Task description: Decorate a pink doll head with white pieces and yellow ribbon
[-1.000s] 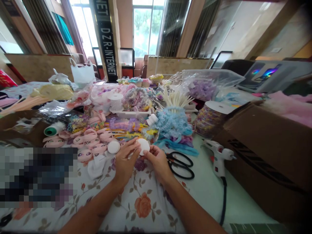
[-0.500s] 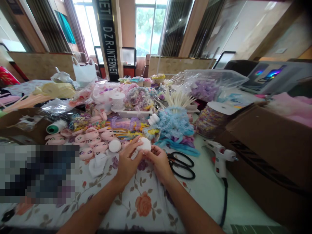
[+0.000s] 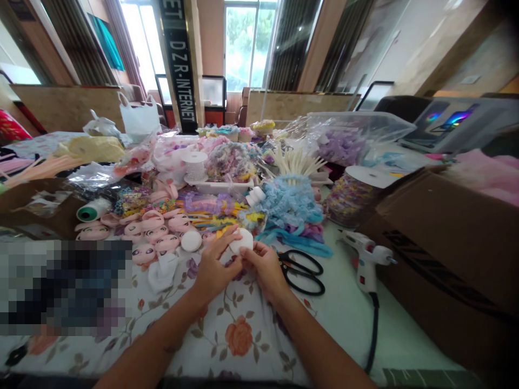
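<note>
A white round disc (image 3: 242,241) is pinched between my two hands above the flowered cloth. The fingers of my left hand (image 3: 219,262) hold its left side, and my right hand (image 3: 263,265) grips its lower right edge with thumb and fingertips. Another white round piece (image 3: 191,241) lies to the left, beside several pink doll-like heads (image 3: 156,236) with long ears. Below that piece sits a crumpled white cloth (image 3: 162,273). Black-handled scissors (image 3: 304,273) rest just right of my right hand, their blades partly hidden behind it.
A white glue gun (image 3: 367,259) with a black cord lies on the right, next to a large cardboard box (image 3: 446,259). Light blue ruffled trim (image 3: 290,208) is heaped ahead. A ribbon spool (image 3: 352,197), a white spool (image 3: 194,166) and a thread cone (image 3: 94,209) stand farther back.
My right thumb has shifted up onto the face of the white disc, and my left thumb has moved lower. The disc has moved slightly right. Other things stay where they were.
</note>
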`<state>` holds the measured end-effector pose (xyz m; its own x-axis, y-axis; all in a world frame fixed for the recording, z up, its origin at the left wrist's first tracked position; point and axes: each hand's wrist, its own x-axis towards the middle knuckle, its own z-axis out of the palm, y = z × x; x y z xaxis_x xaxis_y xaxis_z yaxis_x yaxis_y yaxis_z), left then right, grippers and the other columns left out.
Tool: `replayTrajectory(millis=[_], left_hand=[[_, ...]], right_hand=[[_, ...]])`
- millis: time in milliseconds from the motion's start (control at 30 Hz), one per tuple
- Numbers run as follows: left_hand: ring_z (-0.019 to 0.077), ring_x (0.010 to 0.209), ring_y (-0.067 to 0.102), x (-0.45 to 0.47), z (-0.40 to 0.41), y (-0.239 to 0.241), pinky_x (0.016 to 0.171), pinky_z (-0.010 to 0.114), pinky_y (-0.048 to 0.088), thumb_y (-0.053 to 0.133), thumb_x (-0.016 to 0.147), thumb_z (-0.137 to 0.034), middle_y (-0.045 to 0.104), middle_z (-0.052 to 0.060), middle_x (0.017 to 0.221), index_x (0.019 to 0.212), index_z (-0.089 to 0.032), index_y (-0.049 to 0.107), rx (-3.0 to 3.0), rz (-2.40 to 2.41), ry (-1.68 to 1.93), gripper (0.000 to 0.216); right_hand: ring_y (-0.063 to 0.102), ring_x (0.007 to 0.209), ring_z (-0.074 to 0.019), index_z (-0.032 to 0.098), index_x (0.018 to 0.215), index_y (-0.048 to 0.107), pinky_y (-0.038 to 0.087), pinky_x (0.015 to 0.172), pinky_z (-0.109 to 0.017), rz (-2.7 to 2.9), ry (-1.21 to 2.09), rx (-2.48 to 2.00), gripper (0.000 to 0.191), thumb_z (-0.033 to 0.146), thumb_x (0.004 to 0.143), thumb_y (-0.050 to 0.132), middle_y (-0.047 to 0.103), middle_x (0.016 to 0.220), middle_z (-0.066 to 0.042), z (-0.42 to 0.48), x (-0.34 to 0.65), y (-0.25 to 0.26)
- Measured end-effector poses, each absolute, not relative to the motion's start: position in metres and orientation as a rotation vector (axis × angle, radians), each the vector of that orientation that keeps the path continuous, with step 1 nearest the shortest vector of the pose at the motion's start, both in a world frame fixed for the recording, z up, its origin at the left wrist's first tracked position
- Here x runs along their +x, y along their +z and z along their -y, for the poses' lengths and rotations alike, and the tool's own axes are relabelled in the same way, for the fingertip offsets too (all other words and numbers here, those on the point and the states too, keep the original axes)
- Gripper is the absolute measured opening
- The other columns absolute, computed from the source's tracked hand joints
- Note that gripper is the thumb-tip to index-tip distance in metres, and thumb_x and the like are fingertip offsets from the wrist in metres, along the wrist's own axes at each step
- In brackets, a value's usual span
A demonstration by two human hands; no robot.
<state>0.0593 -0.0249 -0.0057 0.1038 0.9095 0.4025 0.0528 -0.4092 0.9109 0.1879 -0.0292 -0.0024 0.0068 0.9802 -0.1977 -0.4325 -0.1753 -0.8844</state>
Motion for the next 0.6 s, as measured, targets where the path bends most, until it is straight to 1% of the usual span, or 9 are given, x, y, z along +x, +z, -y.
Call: replayTrajectory(millis=[200, 433, 600], left_hand=[[0.0237, 0.126, 0.047, 0.0615, 0.0239, -0.0076, 0.107, 0.039, 0.037, 0.059, 0.070, -0.009, 0.050, 0.008, 0.137, 0.107, -0.022, 0.065, 1.567, -0.934, 1.370, 0.040], [0.0243, 0.127, 0.046, 0.0591, 0.0235, -0.0072, 0.107, 0.041, 0.036, 0.060, 0.073, -0.010, 0.051, 0.008, 0.137, 0.105, -0.023, 0.066, 1.565, -0.912, 1.328, 0.035], [0.0263, 0.123, 0.050, 0.0588, 0.0250, -0.0016, 0.104, 0.042, 0.039, 0.064, 0.075, -0.018, 0.053, 0.010, 0.134, 0.099, -0.021, 0.069, 1.471, -0.917, 1.365, 0.025]], right_hand=[[0.062, 0.057, -0.0131, 0.013, 0.077, 0.068, 0.052, 0.062, -0.026, 0.727, 1.598, -0.986, 0.024, 0.027, 0.059, 0.078, 0.067, 0.063, -0.001, 0.0288, 0.1904, -0.0014], [0.061, 0.061, -0.0125, 0.014, 0.081, 0.069, 0.052, 0.061, -0.025, 0.766, 1.594, -0.964, 0.024, 0.024, 0.060, 0.076, 0.069, 0.072, -0.002, 0.0298, 0.1891, -0.0003], [0.063, 0.065, -0.0155, 0.016, 0.082, 0.069, 0.053, 0.060, -0.027, 0.900, 1.522, -0.946, 0.025, 0.035, 0.066, 0.073, 0.069, 0.073, -0.002, 0.0317, 0.1887, 0.0048]])
